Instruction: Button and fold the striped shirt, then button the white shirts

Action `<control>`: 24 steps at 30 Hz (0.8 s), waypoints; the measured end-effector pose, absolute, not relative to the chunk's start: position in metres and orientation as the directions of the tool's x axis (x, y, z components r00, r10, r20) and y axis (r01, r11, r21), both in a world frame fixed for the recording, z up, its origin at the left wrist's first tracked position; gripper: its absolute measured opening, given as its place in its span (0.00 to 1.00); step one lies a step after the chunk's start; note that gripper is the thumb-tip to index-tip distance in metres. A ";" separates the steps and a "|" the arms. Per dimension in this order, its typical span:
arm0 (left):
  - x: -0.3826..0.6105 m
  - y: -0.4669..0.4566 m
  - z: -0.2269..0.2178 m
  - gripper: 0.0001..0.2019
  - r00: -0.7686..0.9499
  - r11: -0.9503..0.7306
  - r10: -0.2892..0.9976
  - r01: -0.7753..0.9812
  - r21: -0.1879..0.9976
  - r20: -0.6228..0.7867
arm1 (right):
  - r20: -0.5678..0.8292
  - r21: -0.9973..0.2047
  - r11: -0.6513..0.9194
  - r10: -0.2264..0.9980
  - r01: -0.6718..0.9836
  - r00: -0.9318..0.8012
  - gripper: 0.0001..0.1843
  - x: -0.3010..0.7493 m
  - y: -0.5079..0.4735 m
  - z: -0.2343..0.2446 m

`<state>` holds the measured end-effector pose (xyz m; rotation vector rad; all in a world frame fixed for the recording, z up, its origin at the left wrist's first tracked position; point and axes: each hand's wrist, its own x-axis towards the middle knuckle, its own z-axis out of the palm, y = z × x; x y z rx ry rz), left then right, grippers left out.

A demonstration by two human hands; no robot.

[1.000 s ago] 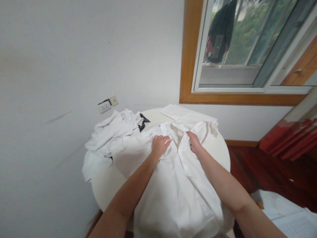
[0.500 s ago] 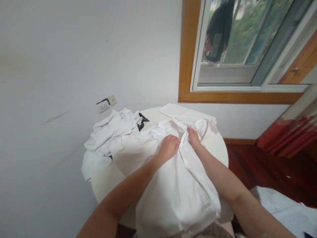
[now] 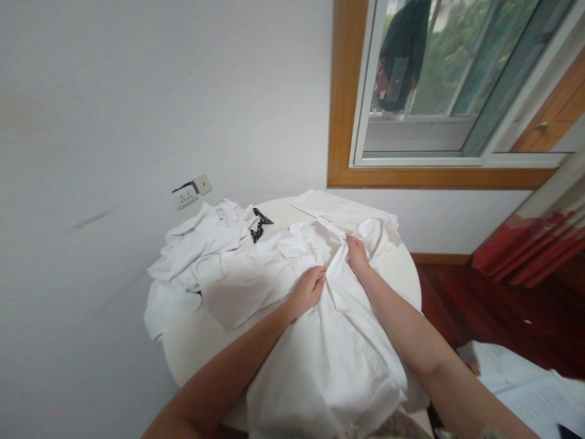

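Note:
A white shirt (image 3: 320, 372) lies spread over the round white table (image 3: 196, 341), its lower part hanging over the near edge toward me. My left hand (image 3: 308, 289) is closed on the front edge of the shirt, fingertips pinched together. Farther up along the same edge, my right hand (image 3: 356, 251) pinches the fabric near the collar. Between the two hands a strip of the edge is drawn fairly straight. Whatever lies right under the fingertips is hidden.
At the table's left is a crumpled heap of white clothes (image 3: 201, 241), with a black patterned piece (image 3: 260, 224) beside it. A flat folded white cloth (image 3: 342, 207) lies at the back by the wall. White papers (image 3: 525, 384) are at lower right, and a red curtain (image 3: 539, 250) hangs at right.
My left hand has slid down the shirt edge toward me and its fingers have closed into a pinch. The right hand holds nearly the same place.

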<state>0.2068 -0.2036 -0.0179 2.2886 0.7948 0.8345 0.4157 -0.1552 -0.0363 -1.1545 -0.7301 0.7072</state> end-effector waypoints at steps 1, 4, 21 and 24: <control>0.207 -0.204 -0.018 0.11 0.626 -0.661 0.690 0.339 0.669 0.364 | 0.140 -0.960 0.254 0.803 -0.121 0.579 0.23 0.416 -0.155 -0.036; 0.208 -0.205 -0.019 0.10 0.610 -0.668 0.698 0.367 0.647 0.375 | 0.139 -0.955 0.264 0.800 -0.134 0.583 0.23 0.416 -0.155 -0.035; 0.214 -0.205 -0.013 0.08 0.546 -0.703 0.710 0.586 0.404 0.445 | 0.103 -0.955 0.234 0.839 -0.182 0.535 0.23 0.410 -0.162 -0.030; 0.213 -0.208 -0.010 0.09 0.536 -0.700 0.711 0.605 0.380 0.456 | 0.132 -0.957 0.240 0.857 -0.161 0.498 0.23 0.408 -0.165 -0.028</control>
